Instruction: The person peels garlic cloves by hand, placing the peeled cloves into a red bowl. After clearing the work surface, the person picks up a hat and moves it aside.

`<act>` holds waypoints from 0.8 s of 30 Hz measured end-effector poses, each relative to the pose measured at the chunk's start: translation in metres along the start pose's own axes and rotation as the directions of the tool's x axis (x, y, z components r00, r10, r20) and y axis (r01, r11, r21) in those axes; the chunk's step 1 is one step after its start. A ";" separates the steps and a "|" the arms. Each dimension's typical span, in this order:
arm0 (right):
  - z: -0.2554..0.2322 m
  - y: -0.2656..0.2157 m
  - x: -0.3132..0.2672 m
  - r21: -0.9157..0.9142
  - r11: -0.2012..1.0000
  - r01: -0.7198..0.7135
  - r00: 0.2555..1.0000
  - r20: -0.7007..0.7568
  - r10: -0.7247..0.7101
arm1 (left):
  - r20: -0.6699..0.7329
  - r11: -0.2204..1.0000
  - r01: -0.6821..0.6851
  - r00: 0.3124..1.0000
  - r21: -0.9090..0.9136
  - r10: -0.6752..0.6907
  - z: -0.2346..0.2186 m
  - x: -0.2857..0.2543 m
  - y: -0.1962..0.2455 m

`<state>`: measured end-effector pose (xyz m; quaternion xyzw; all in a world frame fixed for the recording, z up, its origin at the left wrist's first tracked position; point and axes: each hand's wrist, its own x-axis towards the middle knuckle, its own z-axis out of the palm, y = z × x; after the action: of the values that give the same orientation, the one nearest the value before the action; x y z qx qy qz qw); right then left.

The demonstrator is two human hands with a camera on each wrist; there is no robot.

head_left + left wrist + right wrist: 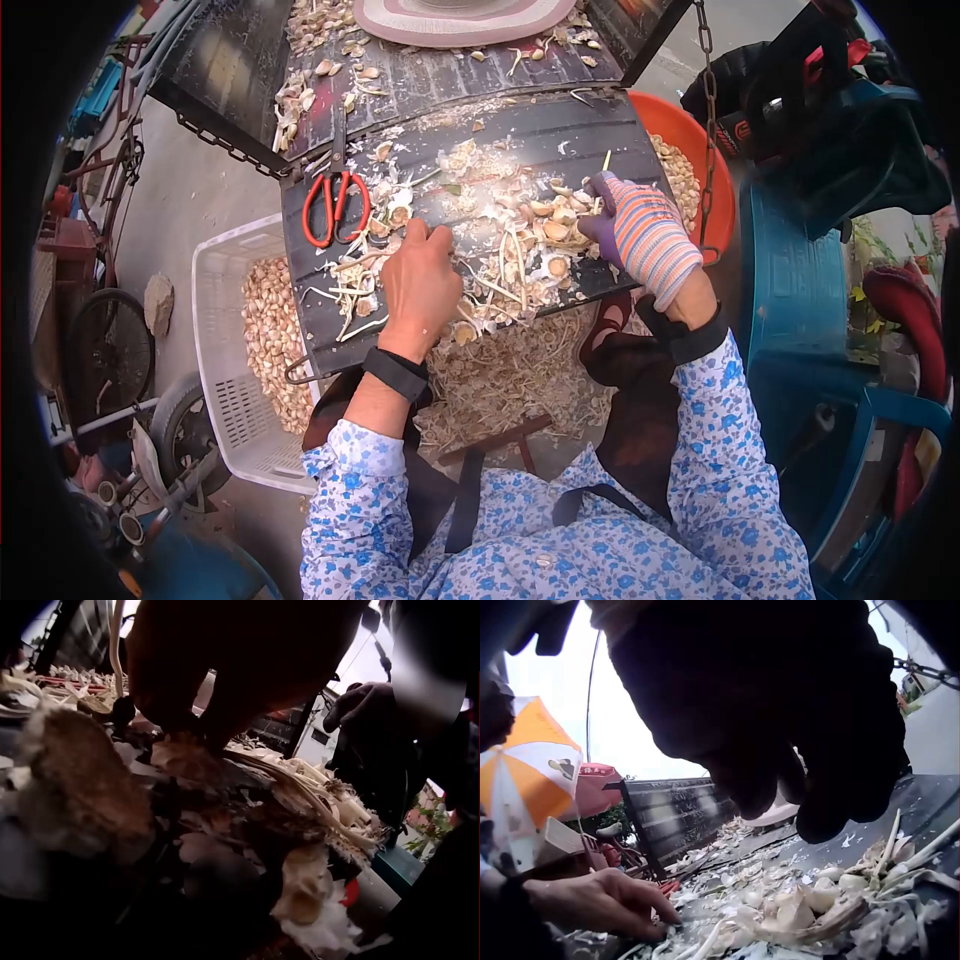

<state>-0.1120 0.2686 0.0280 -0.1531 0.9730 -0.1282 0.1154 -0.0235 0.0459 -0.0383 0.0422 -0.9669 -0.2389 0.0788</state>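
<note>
The bare left hand (422, 285) is over the near left of a dark metal board (330, 345). Its fingers bend down and meet around a papery garlic piece (184, 756) in the left wrist view. A striped glove covers the right hand (645, 232), at the right of the board beside garlic cloves (556, 230). Thumb and fingers stand apart in the right wrist view, above the cloves (821, 898). Behind the gloved fingers a thin pale tip (607, 159) sticks out, its base hidden. Red-handled scissors (340, 205) lie left of the hands.
A white crate (228, 400) of garlic stands at the left, an orange tub (722, 180) of cloves at the right. The pink-and-white hat (465, 30) sits at the board's far end. Chains (706, 120) hang beside the board. Scraps (510, 380) cover the ground below.
</note>
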 end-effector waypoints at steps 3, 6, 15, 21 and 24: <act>0.023 0.006 0.005 -0.021 0.999 -0.032 0.967 0.252 0.036 | 0.076 0.996 -0.014 0.997 0.089 0.007 0.002 0.006 -0.001; 0.061 0.017 0.008 0.090 0.991 0.101 0.972 -0.219 -0.079 | 0.111 0.992 -0.041 0.993 0.115 0.028 0.003 0.010 -0.001; 0.052 -0.034 0.041 -0.106 0.922 0.372 0.894 -0.227 -0.387 | 0.094 0.998 -0.033 0.995 0.048 0.029 -0.004 0.009 -0.002; 0.065 -0.062 0.048 -0.220 0.920 0.324 0.933 -0.086 -0.349 | 0.340 0.488 0.483 0.871 -0.727 -0.355 -0.013 0.009 -0.008; 0.065 -0.064 0.048 -0.176 0.926 0.333 0.926 -0.124 -0.356 | 0.450 -0.132 0.431 0.832 -0.893 -0.325 -0.019 0.008 -0.009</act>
<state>-0.1220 0.1803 -0.0236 -0.3201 0.9437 -0.0834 0.0036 -0.0273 0.0282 -0.0253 0.2419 -0.4605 -0.8537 -0.0242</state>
